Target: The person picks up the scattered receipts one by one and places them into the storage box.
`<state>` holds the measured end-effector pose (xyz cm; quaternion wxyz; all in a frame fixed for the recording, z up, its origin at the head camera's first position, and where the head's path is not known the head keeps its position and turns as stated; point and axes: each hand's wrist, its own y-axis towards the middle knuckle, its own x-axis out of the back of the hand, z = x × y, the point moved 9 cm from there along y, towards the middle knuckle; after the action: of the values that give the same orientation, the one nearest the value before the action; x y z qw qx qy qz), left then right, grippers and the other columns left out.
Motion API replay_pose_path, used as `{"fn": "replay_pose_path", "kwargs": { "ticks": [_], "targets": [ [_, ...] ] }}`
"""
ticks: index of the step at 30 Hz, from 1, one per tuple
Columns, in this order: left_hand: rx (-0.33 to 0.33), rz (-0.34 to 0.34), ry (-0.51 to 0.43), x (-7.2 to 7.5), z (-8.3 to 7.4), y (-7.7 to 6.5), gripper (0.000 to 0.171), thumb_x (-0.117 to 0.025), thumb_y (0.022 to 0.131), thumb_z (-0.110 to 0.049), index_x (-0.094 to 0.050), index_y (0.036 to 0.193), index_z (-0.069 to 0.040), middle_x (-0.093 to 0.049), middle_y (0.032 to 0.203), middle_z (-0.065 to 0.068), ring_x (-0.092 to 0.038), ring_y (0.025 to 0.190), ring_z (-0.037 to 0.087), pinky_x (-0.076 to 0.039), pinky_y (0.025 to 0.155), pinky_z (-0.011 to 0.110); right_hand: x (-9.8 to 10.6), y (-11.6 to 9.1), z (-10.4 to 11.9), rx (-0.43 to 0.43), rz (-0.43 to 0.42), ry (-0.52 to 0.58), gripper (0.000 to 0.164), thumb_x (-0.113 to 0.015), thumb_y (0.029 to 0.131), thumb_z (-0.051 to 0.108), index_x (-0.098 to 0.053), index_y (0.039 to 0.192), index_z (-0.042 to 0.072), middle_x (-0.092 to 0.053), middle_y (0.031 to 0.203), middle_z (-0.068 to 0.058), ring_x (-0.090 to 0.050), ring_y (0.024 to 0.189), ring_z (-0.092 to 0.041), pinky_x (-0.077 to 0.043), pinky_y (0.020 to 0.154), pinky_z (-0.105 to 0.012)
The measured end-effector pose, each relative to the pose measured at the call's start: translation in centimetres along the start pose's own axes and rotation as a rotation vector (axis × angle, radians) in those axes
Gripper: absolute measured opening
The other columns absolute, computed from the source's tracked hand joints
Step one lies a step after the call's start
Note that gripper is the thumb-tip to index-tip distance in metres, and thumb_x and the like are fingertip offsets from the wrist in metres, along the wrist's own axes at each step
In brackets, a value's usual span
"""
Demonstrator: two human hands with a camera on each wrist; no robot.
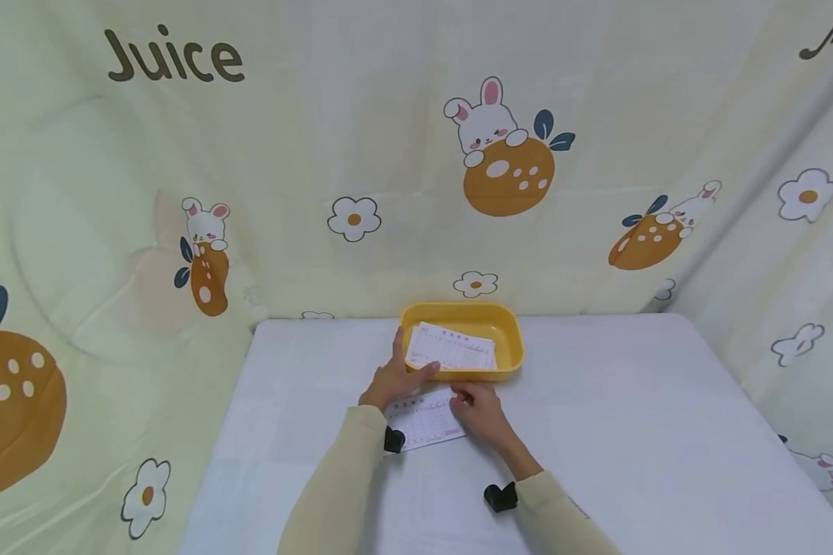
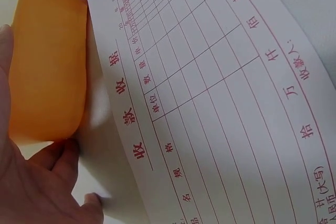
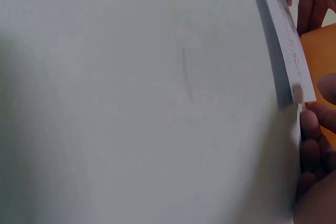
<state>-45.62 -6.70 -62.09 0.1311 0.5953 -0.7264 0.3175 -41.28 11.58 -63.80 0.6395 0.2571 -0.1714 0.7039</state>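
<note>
A yellow plastic tray (image 1: 510, 339) stands near the far edge of the table, with printed receipt slips (image 1: 451, 347) lying inside it. My left hand (image 1: 392, 379) holds its near left corner, thumb at the front rim and fingers along the left side. Just in front of the tray is another receipt slip (image 1: 425, 422), printed with a red grid and Chinese characters, as the left wrist view shows. At that slip's upper right corner, my right hand (image 1: 482, 415) pinches the paper, its other fingers curled. In the right wrist view the slip (image 3: 287, 35) appears nearly edge-on, raised off the table.
A white cloth covers the table (image 1: 611, 432). Behind it hangs a pale curtain (image 1: 403, 139) printed with rabbits, oranges and flowers. Black camera mounts (image 1: 501, 498) sit on both wrists.
</note>
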Motion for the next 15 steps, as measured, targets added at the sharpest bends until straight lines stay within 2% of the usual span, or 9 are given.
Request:
{"fn": "replay_pose_path", "kwargs": {
  "ticks": [5,7,10,15],
  "targets": [
    [-0.008,0.0,-0.007,-0.1,-0.4,-0.1,0.116,-0.071,0.094,-0.068,0.004,0.173,-0.031,-0.033,0.17,0.023,-0.029,0.152,0.057,-0.034,0.115,0.073,0.2,0.2,0.4,0.023,-0.075,-0.044,0.016,-0.073,0.097,0.002,-0.078,0.112,0.0,-0.066,0.091,-0.001,-0.058,0.091,-0.021,-0.047,0.087,-0.043],
    [-0.012,-0.004,0.001,-0.1,-0.4,0.0,0.115,-0.071,0.095,-0.067,0.004,0.173,-0.031,-0.032,0.171,0.023,-0.028,0.152,0.057,-0.033,0.116,0.073,0.1,0.2,0.3,0.01,-0.085,-0.031,0.008,-0.074,0.097,0.001,-0.078,0.104,0.002,-0.067,0.09,-0.001,-0.059,0.092,-0.023,-0.048,0.091,-0.045],
    [-0.017,-0.008,0.019,-0.2,-0.1,0.3,0.115,-0.071,0.095,-0.067,0.005,0.173,-0.031,-0.033,0.171,0.023,-0.029,0.152,0.056,-0.032,0.116,0.072,0.0,0.0,0.0,-0.018,-0.076,0.01,0.006,-0.073,0.097,-0.001,-0.075,0.096,0.005,-0.067,0.09,-0.002,-0.058,0.097,-0.026,-0.047,0.097,-0.049],
    [-0.009,0.004,0.044,-0.4,0.3,0.8,0.116,-0.07,0.094,-0.07,0.007,0.173,-0.033,-0.031,0.172,0.021,-0.027,0.153,0.057,-0.03,0.118,0.071,-0.1,-0.4,-0.6,-0.065,-0.044,0.075,0.004,-0.07,0.102,0.0,-0.071,0.098,0.002,-0.065,0.09,-0.003,-0.057,0.093,-0.023,-0.05,0.089,-0.04]
  ]
}}
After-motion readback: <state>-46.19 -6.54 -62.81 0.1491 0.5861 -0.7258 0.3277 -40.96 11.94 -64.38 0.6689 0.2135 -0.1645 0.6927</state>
